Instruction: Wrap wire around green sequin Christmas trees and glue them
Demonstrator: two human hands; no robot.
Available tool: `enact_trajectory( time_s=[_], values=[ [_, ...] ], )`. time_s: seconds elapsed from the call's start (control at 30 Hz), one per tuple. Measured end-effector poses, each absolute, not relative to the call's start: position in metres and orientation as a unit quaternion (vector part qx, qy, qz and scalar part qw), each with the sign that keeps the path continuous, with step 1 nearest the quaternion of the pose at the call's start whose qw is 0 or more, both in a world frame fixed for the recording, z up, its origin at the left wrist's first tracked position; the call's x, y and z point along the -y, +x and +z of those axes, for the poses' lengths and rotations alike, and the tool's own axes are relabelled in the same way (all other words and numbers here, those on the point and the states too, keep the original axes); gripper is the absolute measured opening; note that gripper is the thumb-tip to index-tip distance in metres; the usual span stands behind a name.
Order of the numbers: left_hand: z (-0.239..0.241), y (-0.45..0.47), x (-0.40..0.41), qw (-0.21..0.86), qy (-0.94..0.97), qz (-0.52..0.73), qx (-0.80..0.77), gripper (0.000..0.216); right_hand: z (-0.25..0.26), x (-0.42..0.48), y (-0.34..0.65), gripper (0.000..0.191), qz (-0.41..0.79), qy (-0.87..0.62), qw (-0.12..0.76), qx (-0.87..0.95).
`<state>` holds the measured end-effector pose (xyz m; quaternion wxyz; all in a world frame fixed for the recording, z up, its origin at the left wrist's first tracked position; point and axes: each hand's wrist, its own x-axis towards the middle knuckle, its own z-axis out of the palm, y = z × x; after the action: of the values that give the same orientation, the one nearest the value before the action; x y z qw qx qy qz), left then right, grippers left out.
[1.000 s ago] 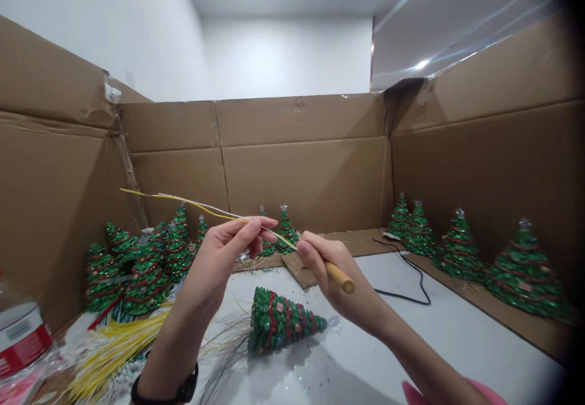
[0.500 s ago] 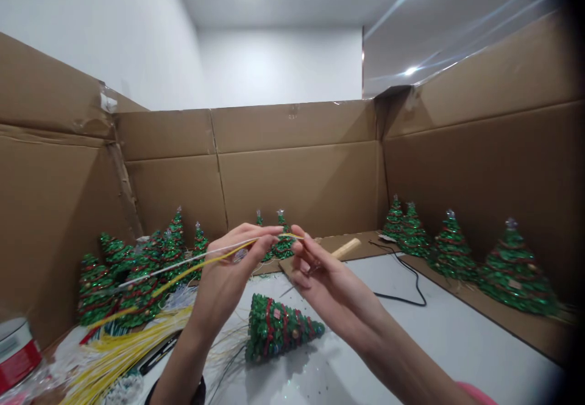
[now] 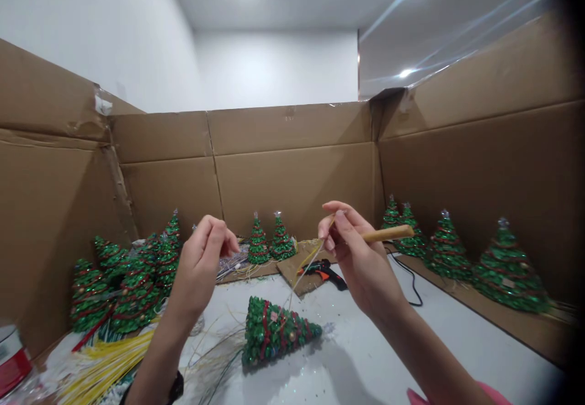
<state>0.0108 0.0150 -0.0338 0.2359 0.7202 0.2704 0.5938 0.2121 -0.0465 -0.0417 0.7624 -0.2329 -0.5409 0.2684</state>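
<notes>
My right hand point(image 3: 354, 253) is raised and pinches a wooden-handled tool point(image 3: 388, 233) together with thin yellow and white wires point(image 3: 304, 274) that hang down toward a green glitter tree point(image 3: 274, 332) lying on its side on the white table point(image 3: 411, 344). My left hand point(image 3: 201, 265) is up at the left with its fingers curled; I cannot see anything clearly in them. The two hands are apart, above the lying tree.
Cardboard walls point(image 3: 297, 167) enclose the table. Small green trees stand at the left point(image 3: 128, 277), at the back point(image 3: 269, 240) and along the right point(image 3: 461, 253). A glue gun point(image 3: 324, 271) and black cable point(image 3: 409, 277) lie behind. Yellow wires point(image 3: 100, 368) and a red-white container point(image 3: 11, 356) sit at the left.
The hands have separated. The wires left my left hand and now hang from my right hand, which rose and moved right. The glue gun has come into view.
</notes>
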Motion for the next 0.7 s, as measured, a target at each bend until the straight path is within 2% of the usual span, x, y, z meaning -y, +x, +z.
enact_trajectory(
  time_s=[0.13, 0.23, 0.37, 0.7],
  values=[
    [-0.032, 0.023, 0.008, 0.511, 0.703, 0.462, -0.177, 0.041, -0.043, 0.055, 0.21, 0.021, 0.147, -0.336, 0.684, 0.631],
    [-0.03, 0.027, 0.02, 0.625, 0.667, 0.379, -0.148, 0.054, -0.046, 0.062, 0.205, 0.019, 0.015, -0.38, 0.645, 0.663],
    [-0.027, 0.023, 0.023, 0.672, 0.641, 0.352, -0.115, 0.057, -0.047, 0.07, 0.199, 0.013, -0.095, -0.379, 0.602, 0.696],
    [-0.026, 0.021, 0.026, 0.675, 0.658, 0.318, -0.104, 0.06, -0.049, 0.069, 0.202, 0.011, -0.271, -0.385, 0.535, 0.701]
  ],
)
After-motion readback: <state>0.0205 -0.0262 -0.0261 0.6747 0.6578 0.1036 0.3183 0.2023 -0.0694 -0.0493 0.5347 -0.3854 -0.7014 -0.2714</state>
